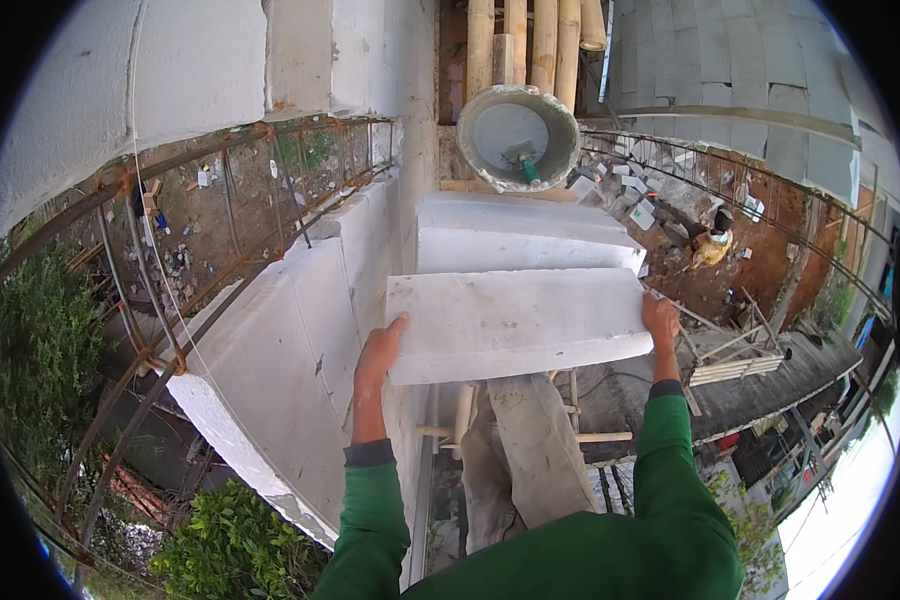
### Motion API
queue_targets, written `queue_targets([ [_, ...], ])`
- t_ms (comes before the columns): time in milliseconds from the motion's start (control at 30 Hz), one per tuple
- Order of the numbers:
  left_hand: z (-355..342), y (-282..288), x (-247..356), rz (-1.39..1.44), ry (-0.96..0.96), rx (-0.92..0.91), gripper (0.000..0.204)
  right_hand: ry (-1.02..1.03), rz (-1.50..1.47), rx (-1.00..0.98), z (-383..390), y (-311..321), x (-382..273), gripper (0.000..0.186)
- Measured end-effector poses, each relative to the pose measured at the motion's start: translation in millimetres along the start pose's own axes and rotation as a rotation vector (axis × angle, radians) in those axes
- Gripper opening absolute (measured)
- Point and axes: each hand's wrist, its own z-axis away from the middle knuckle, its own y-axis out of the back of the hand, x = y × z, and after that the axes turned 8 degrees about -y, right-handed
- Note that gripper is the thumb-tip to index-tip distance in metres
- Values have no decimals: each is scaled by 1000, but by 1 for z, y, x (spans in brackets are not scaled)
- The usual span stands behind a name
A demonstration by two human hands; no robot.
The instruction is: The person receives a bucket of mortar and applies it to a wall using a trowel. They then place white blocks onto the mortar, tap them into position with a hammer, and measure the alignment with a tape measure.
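Right of the wall [280, 335], on my side of the other blocks [520, 245], the block [518, 325] is clamped end to end between my left hand [376, 358] and right hand [661, 322]; could slip and drop if either grip loosens. It's white, long, squared, faintly smudged.

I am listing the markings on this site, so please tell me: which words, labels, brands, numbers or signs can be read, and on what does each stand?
None can be read.
The white block between the left hand and right hand shows only smudges and pits.
The bucket shows no readable text.
The rubble below is too small to tell.
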Motion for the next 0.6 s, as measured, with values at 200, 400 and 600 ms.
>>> queue_targets([
  [200,-39,11,3,37,-33,144,77,131,35,-105,-28,1,-21,61],
  [400,-8,-44,11,-457,-451,902,79,275,-190,231,46,33,-53,60],
  [600,83,-91,21,-1024,-1207,99,90,1208,24,39,171,49,-32,100],
])
